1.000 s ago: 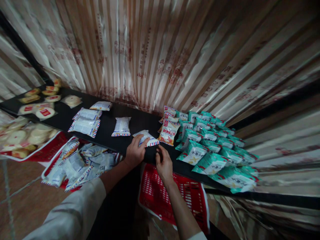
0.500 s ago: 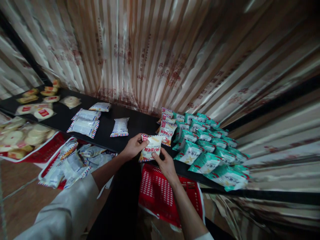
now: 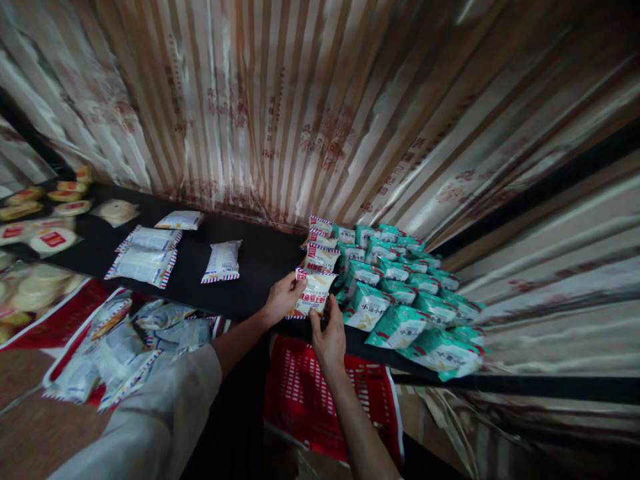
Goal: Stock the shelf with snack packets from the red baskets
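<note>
Between my hands is a white snack bag [image 3: 314, 291] with red print and a striped edge, at the front end of a row of matching bags [image 3: 320, 257] on the black shelf [image 3: 260, 247]. My left hand [image 3: 284, 299] pinches its left side, thumb on the front. My right hand [image 3: 329, 332] holds its lower right edge between thumb and fingers. Directly right of that row stand several green snack bags [image 3: 369, 307] in close rows. Farther left, a single white bag [image 3: 223, 260] lies face down on the shelf.
More white bags [image 3: 145, 253] and round yellowish packs [image 3: 54, 240] lie to the left. Below the shelf are a basket of white bags [image 3: 125, 347], a basket of round packs [image 3: 43, 293] and a red basket [image 3: 320, 407]. A striped curtain [image 3: 280, 120] hangs behind.
Both hands have moved the snack bag forward and right, up against the front of the matching row. The view has swung slightly to the right.
</note>
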Action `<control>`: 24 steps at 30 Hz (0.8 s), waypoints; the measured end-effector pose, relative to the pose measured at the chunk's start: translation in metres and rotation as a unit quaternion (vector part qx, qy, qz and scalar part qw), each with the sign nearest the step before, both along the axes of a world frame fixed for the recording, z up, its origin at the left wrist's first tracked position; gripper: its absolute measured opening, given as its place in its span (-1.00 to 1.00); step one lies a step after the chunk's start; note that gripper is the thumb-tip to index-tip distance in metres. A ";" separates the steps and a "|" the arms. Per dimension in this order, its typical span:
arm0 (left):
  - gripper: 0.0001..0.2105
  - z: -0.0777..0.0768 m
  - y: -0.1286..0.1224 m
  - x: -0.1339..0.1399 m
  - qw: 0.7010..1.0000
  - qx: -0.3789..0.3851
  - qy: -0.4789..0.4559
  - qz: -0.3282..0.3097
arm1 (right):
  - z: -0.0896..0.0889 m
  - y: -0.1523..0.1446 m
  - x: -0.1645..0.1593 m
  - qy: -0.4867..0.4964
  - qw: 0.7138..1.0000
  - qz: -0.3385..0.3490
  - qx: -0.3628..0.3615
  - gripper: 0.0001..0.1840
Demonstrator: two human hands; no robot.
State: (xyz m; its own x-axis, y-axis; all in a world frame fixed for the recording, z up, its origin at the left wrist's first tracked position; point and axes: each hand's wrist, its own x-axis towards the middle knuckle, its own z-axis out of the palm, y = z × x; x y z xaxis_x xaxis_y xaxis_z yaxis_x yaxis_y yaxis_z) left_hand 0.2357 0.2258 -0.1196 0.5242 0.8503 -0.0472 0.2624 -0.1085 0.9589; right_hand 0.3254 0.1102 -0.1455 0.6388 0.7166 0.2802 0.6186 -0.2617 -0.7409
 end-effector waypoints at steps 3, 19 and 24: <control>-0.74 0.006 0.005 0.014 0.998 0.043 0.035 0.002 | -0.002 0.003 0.000 -0.052 0.999 -0.004 0.006 -0.34; -0.68 -0.010 0.003 0.028 0.983 0.169 0.036 0.060 | -0.025 0.004 0.007 -0.224 0.974 -0.034 -0.030 -0.37; -0.60 -0.021 -0.006 0.020 0.977 0.182 0.079 0.077 | -0.031 -0.002 0.003 -0.253 0.968 -0.003 0.003 -0.38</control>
State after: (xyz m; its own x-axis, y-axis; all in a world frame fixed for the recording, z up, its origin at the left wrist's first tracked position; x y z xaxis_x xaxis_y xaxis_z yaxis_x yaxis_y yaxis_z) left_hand 0.2557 0.2197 -0.1409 0.3998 0.8936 0.2040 0.4435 -0.3834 0.8102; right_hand 0.3286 0.1081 -0.1764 0.4228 0.7115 0.5613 0.9009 -0.2627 -0.3455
